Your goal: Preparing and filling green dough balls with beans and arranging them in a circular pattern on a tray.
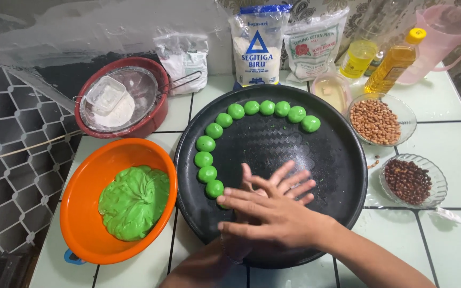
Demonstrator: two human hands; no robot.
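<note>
Meanwhile both hands, right (pixel 273 213) over left (pixel 265 184), press flat together above the black tray (pixel 342 160); whatever is between them is hidden.

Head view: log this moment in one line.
hands: right hand over left hand, palms pressed | below: black tray | beside: green dough balls

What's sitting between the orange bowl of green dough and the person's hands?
In the head view, the black round tray's left rim and a curved row of green dough balls lie between the orange bowl and the pressed-together hands.
</note>
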